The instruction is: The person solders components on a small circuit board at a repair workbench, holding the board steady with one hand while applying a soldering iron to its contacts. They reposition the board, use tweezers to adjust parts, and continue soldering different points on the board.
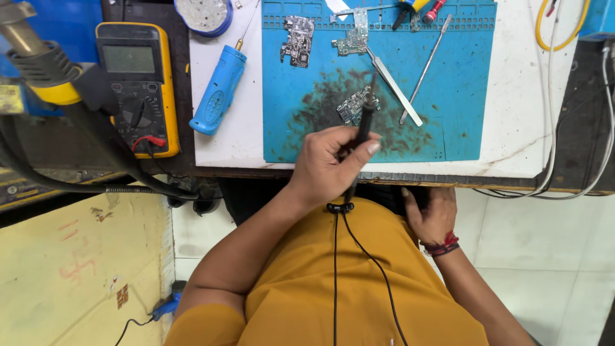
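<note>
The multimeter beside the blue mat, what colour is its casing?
Yellow casing around a dark grey face on the multimeter, seen in the head view.

the scene is lit brightly and evenly from above, and colours are rendered vivid and saturated. the white bench top (512, 109) is nearly washed out, and a soft sheen is seen on the blue mat (461, 77). shadows are kept short and soft; a faint one is cast beside the blue tool (219, 90) and a deeper one is found under the bench edge. strong wide-angle distortion is shown: straight edges are bowed toward the corners. the hot-air nozzle (29, 45) at the upper left is rendered soft and out of focus, while the centre is held sharp. little motion blur is noticed.
</note>
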Demonstrator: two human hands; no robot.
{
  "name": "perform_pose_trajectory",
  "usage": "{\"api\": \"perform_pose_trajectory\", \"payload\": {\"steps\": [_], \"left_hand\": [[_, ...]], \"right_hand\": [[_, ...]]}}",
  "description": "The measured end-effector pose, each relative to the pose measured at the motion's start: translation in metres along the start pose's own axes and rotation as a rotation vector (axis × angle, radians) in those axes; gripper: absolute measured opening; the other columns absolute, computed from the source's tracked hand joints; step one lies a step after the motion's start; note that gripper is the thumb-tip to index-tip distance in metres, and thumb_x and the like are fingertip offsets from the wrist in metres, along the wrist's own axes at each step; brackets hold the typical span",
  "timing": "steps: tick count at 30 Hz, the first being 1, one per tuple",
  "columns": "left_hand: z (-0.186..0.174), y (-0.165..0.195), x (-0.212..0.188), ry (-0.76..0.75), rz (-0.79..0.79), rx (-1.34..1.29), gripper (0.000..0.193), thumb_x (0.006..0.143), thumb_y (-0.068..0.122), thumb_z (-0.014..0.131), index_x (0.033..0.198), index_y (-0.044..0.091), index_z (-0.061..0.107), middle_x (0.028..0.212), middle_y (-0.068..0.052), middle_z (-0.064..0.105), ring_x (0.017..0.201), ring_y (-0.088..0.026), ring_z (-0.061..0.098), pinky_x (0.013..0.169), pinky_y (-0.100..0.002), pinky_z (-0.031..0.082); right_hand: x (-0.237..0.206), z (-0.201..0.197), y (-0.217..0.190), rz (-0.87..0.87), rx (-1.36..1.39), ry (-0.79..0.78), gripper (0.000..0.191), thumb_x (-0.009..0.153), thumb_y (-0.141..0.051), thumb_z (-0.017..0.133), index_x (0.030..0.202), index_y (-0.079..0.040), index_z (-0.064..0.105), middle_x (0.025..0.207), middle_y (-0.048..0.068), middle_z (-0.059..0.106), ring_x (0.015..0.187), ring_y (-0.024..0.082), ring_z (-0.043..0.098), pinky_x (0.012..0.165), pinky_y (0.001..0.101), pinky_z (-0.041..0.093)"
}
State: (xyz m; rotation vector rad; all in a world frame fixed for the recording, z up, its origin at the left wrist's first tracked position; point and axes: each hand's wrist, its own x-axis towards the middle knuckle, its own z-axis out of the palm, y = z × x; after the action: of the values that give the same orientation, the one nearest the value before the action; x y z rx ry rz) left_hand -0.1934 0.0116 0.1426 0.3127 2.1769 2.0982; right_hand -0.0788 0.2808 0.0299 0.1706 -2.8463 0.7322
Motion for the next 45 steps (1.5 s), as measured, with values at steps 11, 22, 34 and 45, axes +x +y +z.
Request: {"api": "perform_pose_trajectory", "payload": {"steps": [11, 22, 34, 45], "left_hand": [[0.079, -0.003, 0.008, -0.169, -0.128, -0.418, 0.031, 0.107, 0.026, 0.067, 0.117, -0.001, 0.077, 0.095, -0.006, 0.074, 0.090, -0.009, 0.068, 0.080, -0.026, 0.055], [0.053, 0.002, -0.012, 0.084, 0.008, -0.076, 0.021, 0.101, 0.015, 0.067, 0.119, 0.004, 0.070, 0.110, -0.007, 0.067, 0.089, -0.011, 0.063, 0.077, -0.024, 0.052], [0.017, 0.002, -0.057, 0.053, 0.050, 0.081, 0.006, 0.097, 0.005, 0.070, 0.102, 0.004, 0.074, 0.099, -0.005, 0.073, 0.070, -0.008, 0.056, 0.063, -0.023, 0.046], [0.004, 0.019, -0.035, 0.072, 0.322, 0.417, 0.018, 0.099, 0.011, 0.073, 0.116, 0.010, 0.069, 0.115, -0.004, 0.070, 0.101, -0.021, 0.070, 0.088, -0.030, 0.056]], "right_hand": [[0.063, -0.012, -0.037, -0.415, 0.412, 0.393, 0.053, 0.100, -0.035, 0.068, 0.127, 0.004, 0.046, 0.086, 0.015, 0.066, 0.069, 0.021, 0.064, 0.060, 0.0316, 0.050], [0.135, -0.048, -0.065, -0.287, 0.099, 0.357, 0.029, 0.107, -0.009, 0.073, 0.133, -0.005, 0.059, 0.125, 0.018, 0.072, 0.106, 0.034, 0.068, 0.096, 0.0405, 0.049], [0.160, -0.044, -0.076, -0.218, -0.107, 0.248, 0.015, 0.099, -0.007, 0.080, 0.111, -0.011, 0.072, 0.098, 0.006, 0.071, 0.095, 0.027, 0.066, 0.088, 0.0413, 0.043], [0.152, -0.041, -0.078, -0.207, 0.073, 0.384, 0.022, 0.100, 0.005, 0.075, 0.113, -0.005, 0.061, 0.103, 0.014, 0.071, 0.093, 0.034, 0.070, 0.084, 0.0417, 0.056]]}}
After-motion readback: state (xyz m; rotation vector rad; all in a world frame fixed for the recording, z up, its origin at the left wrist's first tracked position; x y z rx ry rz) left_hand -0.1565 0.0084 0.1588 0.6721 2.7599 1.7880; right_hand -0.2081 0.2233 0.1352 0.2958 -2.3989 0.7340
